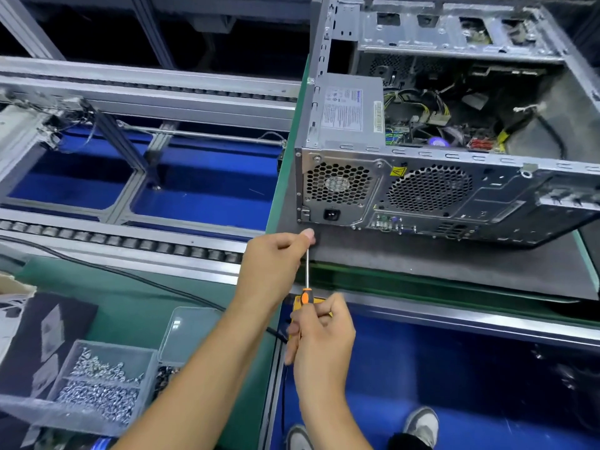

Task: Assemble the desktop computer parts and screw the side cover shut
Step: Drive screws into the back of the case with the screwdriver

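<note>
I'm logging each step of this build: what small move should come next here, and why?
Probably carry the screwdriver up to the case: the left hand pinches its tip, as if seating a screw, the right hand grips the handle, and the side is uncovered.

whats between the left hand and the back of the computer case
In the head view, only a bare strip of dark grey mat separates the left hand, which pinches the screwdriver tip, from the computer case rear panel.

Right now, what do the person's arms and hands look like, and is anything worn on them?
Both forearms are bare as far as the picture shows: no sleeves in view. The left hand and the right hand wear no gloves, and no rings, watch or wrist strap can be seen. The fingernails are short.
</note>
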{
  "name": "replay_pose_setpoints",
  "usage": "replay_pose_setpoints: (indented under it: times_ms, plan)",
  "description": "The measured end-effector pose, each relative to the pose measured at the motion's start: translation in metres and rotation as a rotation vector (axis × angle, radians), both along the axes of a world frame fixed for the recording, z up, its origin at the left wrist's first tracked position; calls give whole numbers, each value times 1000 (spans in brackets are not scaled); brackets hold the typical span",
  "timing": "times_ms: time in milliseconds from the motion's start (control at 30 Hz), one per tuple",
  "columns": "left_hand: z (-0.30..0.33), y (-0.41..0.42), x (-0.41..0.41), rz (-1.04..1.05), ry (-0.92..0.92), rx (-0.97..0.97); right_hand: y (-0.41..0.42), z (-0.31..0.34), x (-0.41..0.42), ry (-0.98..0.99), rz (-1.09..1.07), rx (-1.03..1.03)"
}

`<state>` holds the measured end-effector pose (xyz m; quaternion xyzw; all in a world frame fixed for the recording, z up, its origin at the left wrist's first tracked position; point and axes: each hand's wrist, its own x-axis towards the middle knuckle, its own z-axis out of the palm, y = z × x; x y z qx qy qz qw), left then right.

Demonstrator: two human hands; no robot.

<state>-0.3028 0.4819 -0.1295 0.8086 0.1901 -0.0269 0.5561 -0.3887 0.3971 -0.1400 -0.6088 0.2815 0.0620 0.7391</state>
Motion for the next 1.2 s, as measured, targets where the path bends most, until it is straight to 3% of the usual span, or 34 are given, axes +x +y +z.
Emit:
replay_pose_setpoints:
  times_ms: [333,967,1200]
  plan:
    - [11,-4,5,-76,-113,220,1,-2,8,-51,-20,25]
    - [13,-4,21,-61,-213,240,3,2,26,-88,3,-45]
    - [16,0,23,-98,-164,285,7,7,28,15,30,182]
